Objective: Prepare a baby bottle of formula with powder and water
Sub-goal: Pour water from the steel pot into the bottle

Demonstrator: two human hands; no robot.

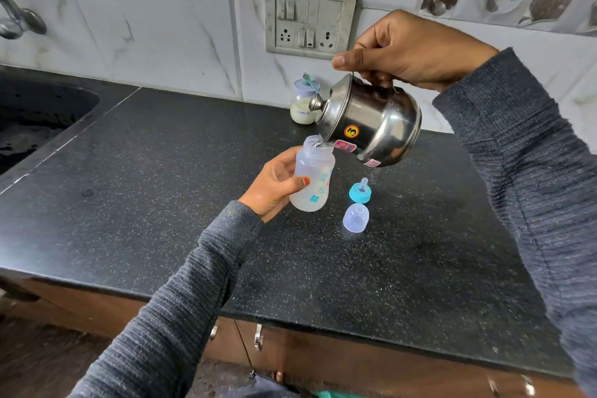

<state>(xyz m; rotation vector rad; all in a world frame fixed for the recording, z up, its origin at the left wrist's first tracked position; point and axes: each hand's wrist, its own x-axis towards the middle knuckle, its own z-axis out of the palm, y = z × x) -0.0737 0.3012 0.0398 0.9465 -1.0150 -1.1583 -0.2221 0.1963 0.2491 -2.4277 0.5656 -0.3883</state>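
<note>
black speckled stone counter (161, 204), white marble-look tiled wall (145, 26), sink (32, 120) at its left edge. left hand (274, 187) grips translucent baby bottle (311, 179) mid-counter; right hand (413, 49) clasps tilted steel kettle (371, 120), its spout at the bottle's mouth. formula jar (303, 105) sits by the counter's back edge.

Grey ribbed-knit sleeves (181, 300) — both arms

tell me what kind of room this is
Most likely a home kitchen. A black speckled stone counter runs beside a dark sink with a tap above it, the wall behind is tiled and carries a switch and socket plate, and wooden cabinet doors sit under the counter.
</note>
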